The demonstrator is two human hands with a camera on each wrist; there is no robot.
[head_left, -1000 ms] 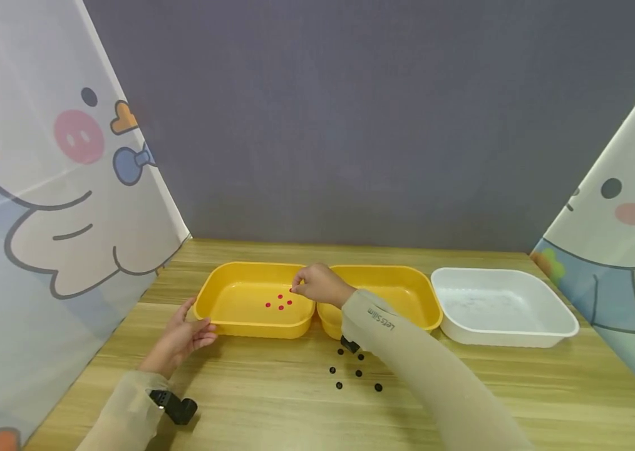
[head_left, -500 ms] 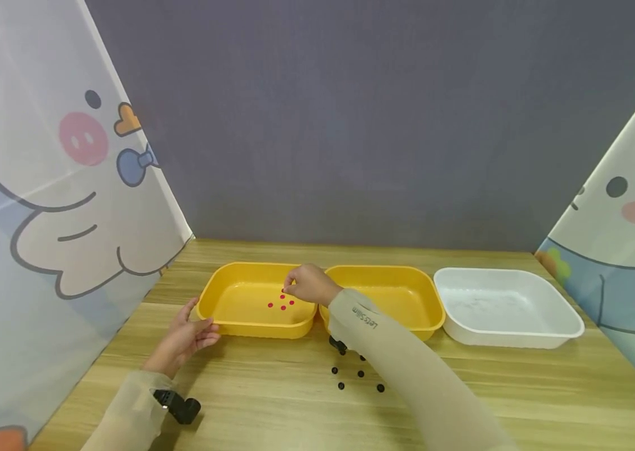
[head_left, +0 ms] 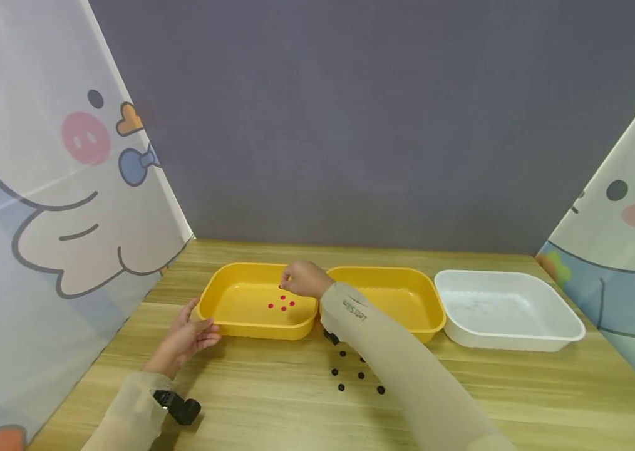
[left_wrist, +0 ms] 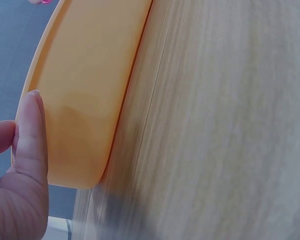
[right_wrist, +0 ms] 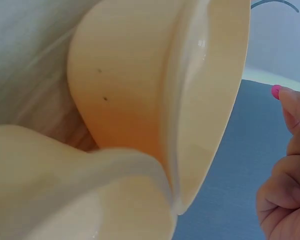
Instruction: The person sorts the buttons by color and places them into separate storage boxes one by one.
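- Your head view is bright and fairly even, with a pale sheen on the bench (head_left: pixel 272 388) and a dimmer grey backdrop (head_left: pixel 379 125).
- Your left hand (head_left: pixel 185 335) casts a soft shadow below it.
- Your left wrist view looks hazy, the wood grain soft.
- Your right wrist view is washed out: glare spots one yellow tray (right_wrist: pixel 215 90), and the nearer tray (right_wrist: pixel 105 170) blurs.

"Let'sSlim" on the right sleeve
The small dark lettering (head_left: pixel 354 310) runs aslant along the forearm part of the beige sleeve (head_left: pixel 407 369), near the cuff, upside down in the head view; its letters are tiny and slightly blurred.
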